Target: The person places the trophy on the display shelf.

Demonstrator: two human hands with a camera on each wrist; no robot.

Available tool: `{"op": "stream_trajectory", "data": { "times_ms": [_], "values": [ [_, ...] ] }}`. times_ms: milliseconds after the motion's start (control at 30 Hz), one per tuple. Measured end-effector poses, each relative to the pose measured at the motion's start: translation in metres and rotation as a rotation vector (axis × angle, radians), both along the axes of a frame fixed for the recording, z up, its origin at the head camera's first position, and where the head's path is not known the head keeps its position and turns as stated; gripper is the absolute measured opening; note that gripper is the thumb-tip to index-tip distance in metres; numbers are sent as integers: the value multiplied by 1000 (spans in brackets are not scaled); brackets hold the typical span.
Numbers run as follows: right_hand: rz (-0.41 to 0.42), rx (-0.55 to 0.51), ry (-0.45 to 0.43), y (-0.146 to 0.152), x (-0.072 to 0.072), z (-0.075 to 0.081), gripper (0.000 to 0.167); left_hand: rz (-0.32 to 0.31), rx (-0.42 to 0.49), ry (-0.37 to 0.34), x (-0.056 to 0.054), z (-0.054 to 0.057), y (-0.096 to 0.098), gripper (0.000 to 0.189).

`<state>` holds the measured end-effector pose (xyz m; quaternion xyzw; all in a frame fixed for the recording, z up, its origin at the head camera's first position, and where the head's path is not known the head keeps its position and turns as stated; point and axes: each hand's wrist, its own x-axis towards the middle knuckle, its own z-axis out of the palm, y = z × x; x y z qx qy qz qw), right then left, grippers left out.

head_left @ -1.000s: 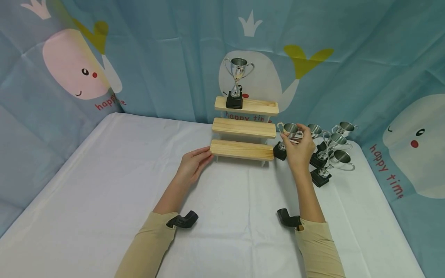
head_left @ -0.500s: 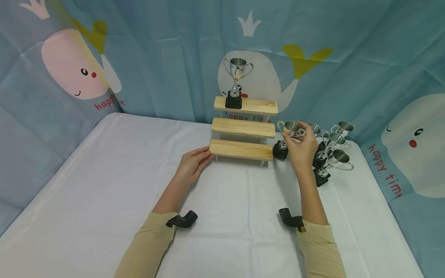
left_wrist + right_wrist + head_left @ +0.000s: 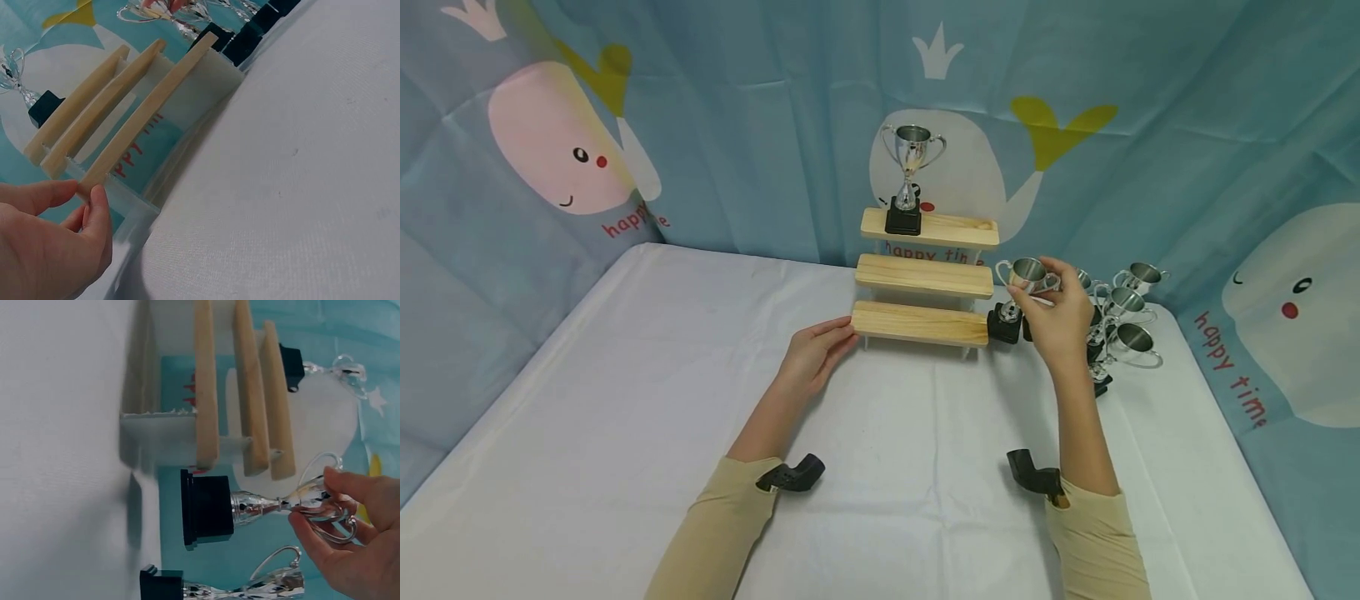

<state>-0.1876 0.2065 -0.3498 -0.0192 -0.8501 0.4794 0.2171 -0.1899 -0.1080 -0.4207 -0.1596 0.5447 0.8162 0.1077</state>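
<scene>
My left hand [image 3: 816,354] pinches the left end of the lowest board of a three-tier wooden display shelf [image 3: 920,323]; thumb and finger show on its end [image 3: 87,189] in the left wrist view. By its cup and one handle, my right hand [image 3: 1062,321] grips a small silver trophy [image 3: 1024,275] with a black base [image 3: 212,509]. This trophy is close to the shelf's right end, and its base appears raised off the table in the right wrist view. A similar trophy [image 3: 911,154] stands towards the left of the top board.
Several more silver trophies [image 3: 1133,343] stand clustered on the right, partly hidden by my right hand. White cloth covers the table [image 3: 880,467]. Behind the shelf hangs a blue curtain [image 3: 737,167] with whale prints.
My right hand and forearm have shifted slightly right, covering more of the clustered trophies. The gripped trophy has risen a little beside the shelf. My left hand stays on the board.
</scene>
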Motion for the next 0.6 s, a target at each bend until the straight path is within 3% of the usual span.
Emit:
{"op": "stream_trajectory", "data": {
  "times_ms": [600],
  "values": [
    [-1, 1, 27, -2, 16, 24, 58, -17, -20, 10, 1, 0, 1, 42]
  ]
}}
